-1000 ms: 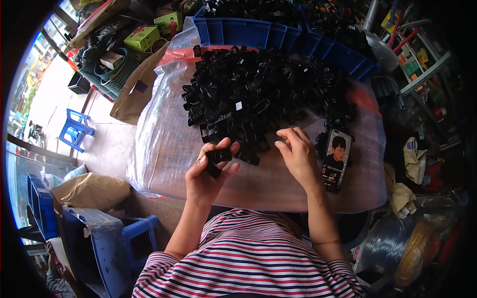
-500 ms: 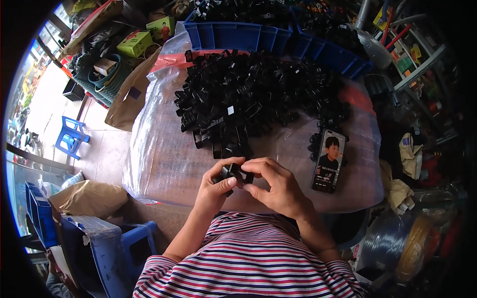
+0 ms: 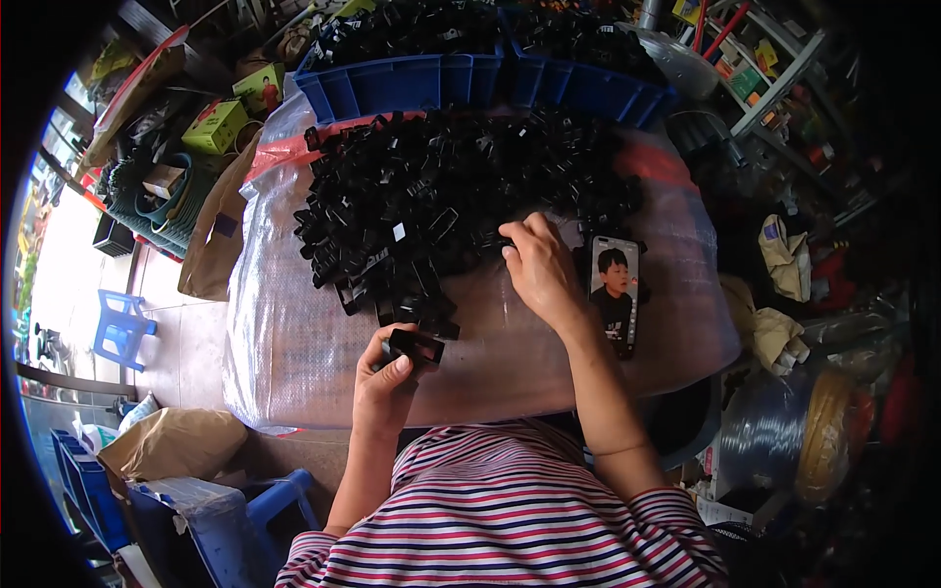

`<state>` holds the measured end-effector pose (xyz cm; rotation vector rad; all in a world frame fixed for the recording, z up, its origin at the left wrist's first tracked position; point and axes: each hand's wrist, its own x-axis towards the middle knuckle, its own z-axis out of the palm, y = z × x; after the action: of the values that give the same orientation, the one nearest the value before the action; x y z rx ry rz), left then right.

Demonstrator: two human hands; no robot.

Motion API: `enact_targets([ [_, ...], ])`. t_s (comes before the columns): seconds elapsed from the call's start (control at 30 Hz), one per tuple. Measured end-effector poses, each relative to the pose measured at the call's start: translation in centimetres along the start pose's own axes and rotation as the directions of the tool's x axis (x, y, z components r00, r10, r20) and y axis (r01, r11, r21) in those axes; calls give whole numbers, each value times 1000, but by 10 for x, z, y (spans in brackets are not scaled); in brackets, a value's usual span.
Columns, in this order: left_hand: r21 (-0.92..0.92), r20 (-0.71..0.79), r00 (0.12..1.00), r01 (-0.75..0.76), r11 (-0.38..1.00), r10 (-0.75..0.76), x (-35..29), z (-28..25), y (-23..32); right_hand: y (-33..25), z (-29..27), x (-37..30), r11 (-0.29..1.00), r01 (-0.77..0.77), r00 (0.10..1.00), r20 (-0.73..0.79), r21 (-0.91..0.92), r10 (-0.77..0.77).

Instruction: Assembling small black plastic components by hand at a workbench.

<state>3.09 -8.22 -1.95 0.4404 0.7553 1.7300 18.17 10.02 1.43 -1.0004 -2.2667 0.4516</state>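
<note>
A black plastic part with a square opening is gripped between the thumb and fingers of my left hand, low over the near side of the wrapped bale. My right hand is at the near right edge of a heap of similar black plastic parts. Its fingers are curled together against the heap, and what they pinch, if anything, is too small to make out. A smartphone playing a video lies just right of that hand.
The bale covered in clear plastic sheeting serves as a work surface. Blue bins full of black parts line its far side. A blue stool stands on the floor at left. Wire spools sit at lower right.
My hands have parted. The right has moved forward to the heap, while the left keeps the black part and has shifted slightly left. The whole view has turned a little.
</note>
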Motion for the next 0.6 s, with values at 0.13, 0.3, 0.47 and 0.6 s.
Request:
enact_targets([
  [0.13,21,2,1000,5,1000,-5,5,1,2,-26,-3,-43,947,-21,998,70,319,-2],
  [0.3,21,12,1000,22,1000,-22,5,8,2,-16,10,-65,964,91,996,-12,250,-91],
  [0.47,10,57,998,39,999,-39,5,11,-1,-16,-8,-68,992,114,993,42,-45,-112],
  [0.6,100,64,998,-2,995,-4,3,14,-5,-60,-31,-61,906,34,997,53,423,-63],
])
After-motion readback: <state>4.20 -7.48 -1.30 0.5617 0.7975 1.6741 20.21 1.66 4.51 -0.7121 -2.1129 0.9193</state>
